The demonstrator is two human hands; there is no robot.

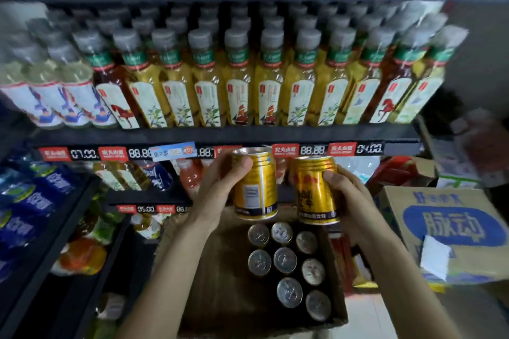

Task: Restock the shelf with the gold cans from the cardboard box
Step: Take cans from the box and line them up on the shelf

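My left hand (pixel 220 187) grips a gold can (pixel 257 190) upright, barcode side toward me. Beside it, my right hand (pixel 347 192) holds a second gold can (pixel 316 192) with red lettering. Both cans hover in front of the dark shelf edge (pixel 275 133) with its price tags, above the open cardboard box (pixel 214 283). Several more gold cans (pixel 286 260) stand in the box, showing only their silver tops, grouped at its right side.
Tea bottles (pixel 239 91) fill the shelf above the price strip. Lower shelves at the left hold blue-labelled bottles (pixel 33 201) and other drinks. A closed blue-printed carton (pixel 451 228) sits at the right, next to the box.
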